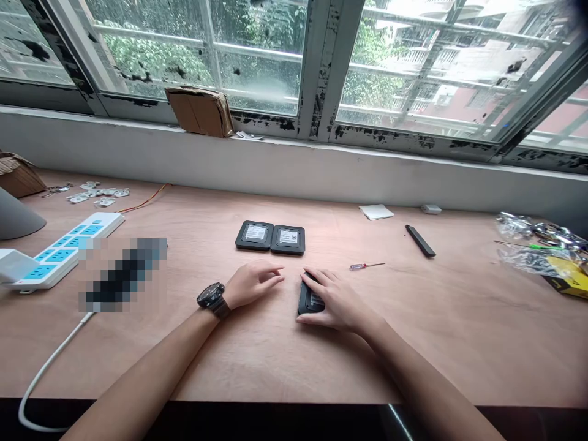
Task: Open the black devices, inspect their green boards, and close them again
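Note:
My right hand point(333, 300) is closed over a small black rectangular device point(309, 298), with its fingers across the top and its thumb along the lower side. Much of the device is hidden under the hand. My left hand point(253, 284) rests on the wooden table point(459, 331) just left of it, holding nothing, with a black wristwatch point(211, 299) on its wrist. Ahead of my hands lie two black square devices with white labels point(255, 235) point(288, 239), side by side. A small red-handled screwdriver point(366, 266) lies to the right.
A white power strip with blue sockets point(64, 250) lies at the left, next to a pixelated patch point(122, 275). Crumpled plastic bags point(537, 242) and a yellow box point(567, 277) sit at the right. A black bar point(419, 241) and white note paper point(376, 212) lie behind the screwdriver.

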Available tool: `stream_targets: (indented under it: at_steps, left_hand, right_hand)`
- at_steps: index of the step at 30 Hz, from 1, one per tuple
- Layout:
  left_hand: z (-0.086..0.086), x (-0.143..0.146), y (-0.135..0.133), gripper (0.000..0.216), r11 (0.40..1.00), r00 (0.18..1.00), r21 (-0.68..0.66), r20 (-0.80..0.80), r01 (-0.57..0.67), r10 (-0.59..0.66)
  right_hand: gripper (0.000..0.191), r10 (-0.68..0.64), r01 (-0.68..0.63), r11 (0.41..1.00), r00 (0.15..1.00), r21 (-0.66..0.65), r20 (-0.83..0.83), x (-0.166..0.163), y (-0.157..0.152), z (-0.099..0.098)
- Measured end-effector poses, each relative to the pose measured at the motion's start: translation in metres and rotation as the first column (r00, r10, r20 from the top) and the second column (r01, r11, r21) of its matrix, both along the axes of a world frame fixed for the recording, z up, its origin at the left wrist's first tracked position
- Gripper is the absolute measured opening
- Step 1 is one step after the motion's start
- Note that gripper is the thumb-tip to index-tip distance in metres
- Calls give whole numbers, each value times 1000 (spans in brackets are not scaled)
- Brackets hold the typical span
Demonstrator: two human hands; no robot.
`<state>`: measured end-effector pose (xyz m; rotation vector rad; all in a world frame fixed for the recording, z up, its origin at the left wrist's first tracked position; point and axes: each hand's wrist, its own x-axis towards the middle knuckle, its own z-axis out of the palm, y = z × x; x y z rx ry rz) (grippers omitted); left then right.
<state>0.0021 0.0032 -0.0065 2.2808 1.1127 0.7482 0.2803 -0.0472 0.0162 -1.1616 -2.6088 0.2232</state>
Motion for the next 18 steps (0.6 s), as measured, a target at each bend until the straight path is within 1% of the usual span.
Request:
stream_targets:
  at_steps: [4, 8, 11, 18]
  left_hand:
    - [2, 0, -1, 37, 1000, 1000, -7, -14, 4, -4]
    - [3, 0, -1, 37, 1000, 1000, -18, -12, 8, -8]
    - [4, 1, -1, 37, 1000, 1000, -19, -13, 5, -5]
    - [1, 0, -1, 36, 1000, 1000, -7, -15, -11, 11]
  right_hand:
    - [93, -4, 4, 1000, 1000, 4, 7, 0, -1, 0]
    - [87, 6, -7, 999, 1000, 37, 20, -1, -2, 2]
    - [85, 4, -5, 999, 1000, 49, 22, -2, -3, 3]
    - [83, -23, 21, 998, 999, 58, 44, -3, -4, 5]
